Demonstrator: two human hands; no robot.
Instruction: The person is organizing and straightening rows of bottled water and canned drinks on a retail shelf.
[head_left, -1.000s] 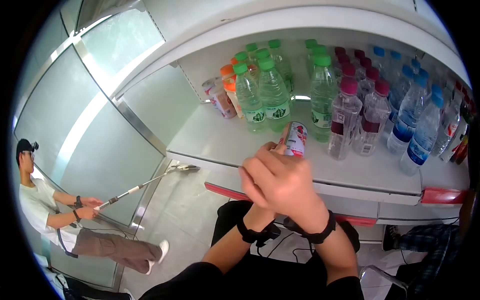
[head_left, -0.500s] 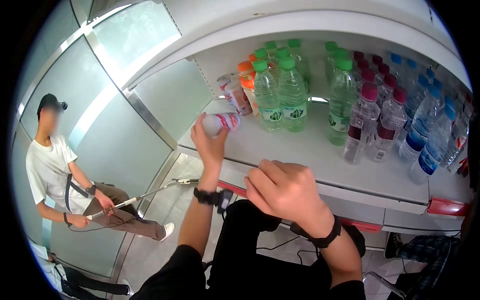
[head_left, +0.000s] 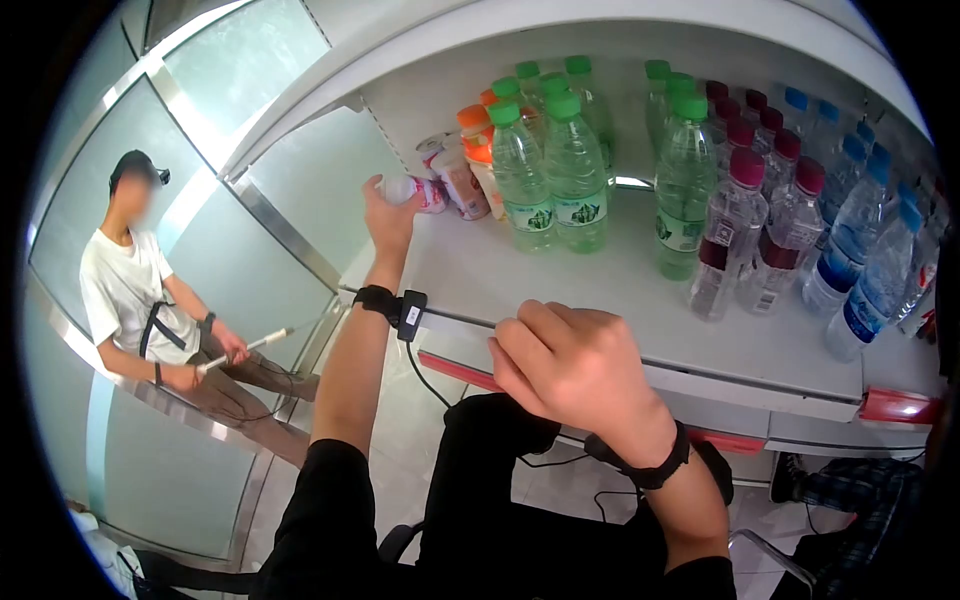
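Note:
My left hand (head_left: 388,222) is closed around a white-and-pink drink container (head_left: 432,195), tilted on its side at the left end of the shelf (head_left: 450,270). Its far end is close to a pink-and-white can (head_left: 463,185) standing among similar ones. In front of the shelf edge, my right hand (head_left: 575,360) is curled into a fist, and nothing shows sticking out of it. Green-capped bottles (head_left: 577,185) stand beyond the hands, with orange-capped bottles (head_left: 475,135) partly hidden behind them.
Dark-red-capped bottles (head_left: 730,240) and blue-capped bottles (head_left: 865,290) fill the right side. A person in a white shirt (head_left: 130,280) holds a pole at the left, by glass panels (head_left: 230,330). Another person's plaid-clad leg (head_left: 870,495) is at lower right. A cable (head_left: 425,375) hangs from my left wrist.
My left hand has carried the white-and-pink container back and left, nearer the cans. My right fist has stayed almost still. The person at left has shifted in view, along with the camera.

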